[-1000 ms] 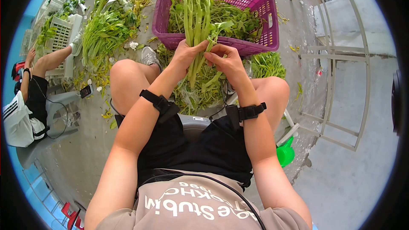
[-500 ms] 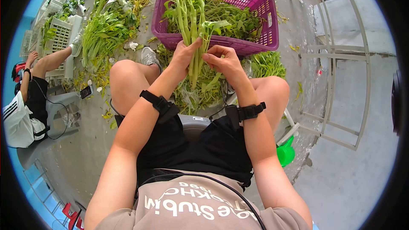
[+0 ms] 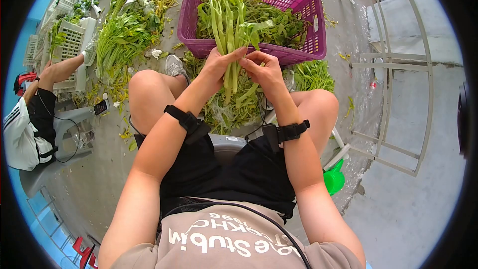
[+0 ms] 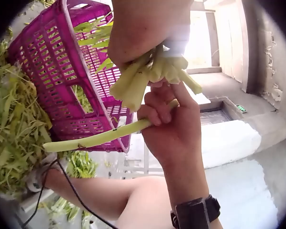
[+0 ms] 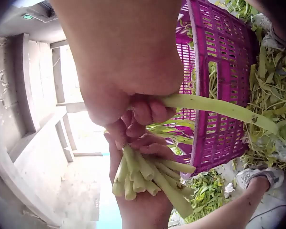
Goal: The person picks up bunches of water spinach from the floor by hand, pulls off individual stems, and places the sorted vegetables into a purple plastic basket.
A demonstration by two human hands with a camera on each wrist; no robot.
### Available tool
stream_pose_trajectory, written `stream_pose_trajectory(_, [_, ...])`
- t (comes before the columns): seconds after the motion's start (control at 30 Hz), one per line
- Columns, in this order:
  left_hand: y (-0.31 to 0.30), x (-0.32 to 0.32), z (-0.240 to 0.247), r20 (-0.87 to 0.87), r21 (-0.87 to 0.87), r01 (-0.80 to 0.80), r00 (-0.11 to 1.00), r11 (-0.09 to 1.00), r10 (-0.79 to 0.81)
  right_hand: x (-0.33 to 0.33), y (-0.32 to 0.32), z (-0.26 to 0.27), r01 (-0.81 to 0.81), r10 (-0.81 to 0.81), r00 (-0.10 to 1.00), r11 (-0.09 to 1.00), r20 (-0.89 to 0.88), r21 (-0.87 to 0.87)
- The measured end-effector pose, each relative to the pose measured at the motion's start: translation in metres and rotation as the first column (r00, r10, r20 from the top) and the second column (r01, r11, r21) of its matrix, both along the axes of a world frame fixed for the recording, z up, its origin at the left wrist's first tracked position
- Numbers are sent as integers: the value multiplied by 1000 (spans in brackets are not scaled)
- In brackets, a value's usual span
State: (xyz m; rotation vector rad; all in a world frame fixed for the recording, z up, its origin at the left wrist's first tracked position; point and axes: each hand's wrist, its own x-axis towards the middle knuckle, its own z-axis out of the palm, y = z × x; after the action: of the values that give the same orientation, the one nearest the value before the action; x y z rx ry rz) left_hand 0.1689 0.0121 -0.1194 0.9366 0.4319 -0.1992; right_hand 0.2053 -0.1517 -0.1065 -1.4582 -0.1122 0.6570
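Observation:
My left hand (image 3: 218,65) grips a bunch of leafy green stalks (image 3: 225,22), leaves pointing away over the near rim of the purple crate (image 3: 298,57). In the right wrist view the cut ends of the bunch (image 5: 138,179) stick out of the left fist. Close against it, my right hand (image 3: 266,72) has its thumb and forefinger at the side of the bunch. The right hand's other fingers curl round a single pale stalk (image 4: 95,138), which juts out sideways.
More greens lie inside the crate. Loose leaves and trimmings (image 3: 226,114) are heaped between my feet. A large pile of greens (image 3: 119,45) spreads on the floor to the left, near another seated person (image 3: 30,129). At right stand a metal frame (image 3: 428,84) and a green plastic thing (image 3: 334,179).
The bunch swung left, then back slightly right. My right hand drew away from the stalks and has come in again beside the left thumb. The other person's arm has shifted.

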Motion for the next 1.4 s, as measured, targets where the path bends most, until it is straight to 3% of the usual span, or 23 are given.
stream_pose_trajectory(0.23, [8,1,5,24,6,48,999,999,-48,5,-4,-4,-14,14,1000,1000,26,-8])
stream_pose_trajectory(0.3, [13,5,5,67,35,-129,990,991,126,9,-6,-12,2,29,993,964,-115,264])
stream_pose_trajectory(0.43, [25,8,10,97,43,-169,982,985,164,9,-4,-12,5,44,982,966,-182,259])
stream_pose_trajectory(0.5, [25,9,10,111,41,-154,983,987,149,2,2,-3,32,-2,982,988,-191,151])
stream_pose_trajectory(0.7, [16,6,6,111,4,-73,991,997,72,8,-3,-6,30,9,973,986,-230,164])
stream_pose_trajectory(0.83, [16,6,13,62,68,-19,998,997,15,11,-5,-15,68,-17,971,976,-237,208])
stream_pose_trajectory(1.03, [14,5,18,40,156,14,999,988,-20,6,0,7,185,-130,955,964,-267,193])
stream_pose_trajectory(1.17, [10,5,10,62,198,64,995,978,-78,17,-14,3,326,-300,935,938,-189,121])
stream_pose_trajectory(1.27, [3,4,4,63,180,86,993,980,-99,19,-18,3,398,-262,908,782,-325,480])
stream_pose_trajectory(1.4, [-3,2,1,117,138,123,983,983,-139,17,-11,-1,419,-262,901,734,-346,534])
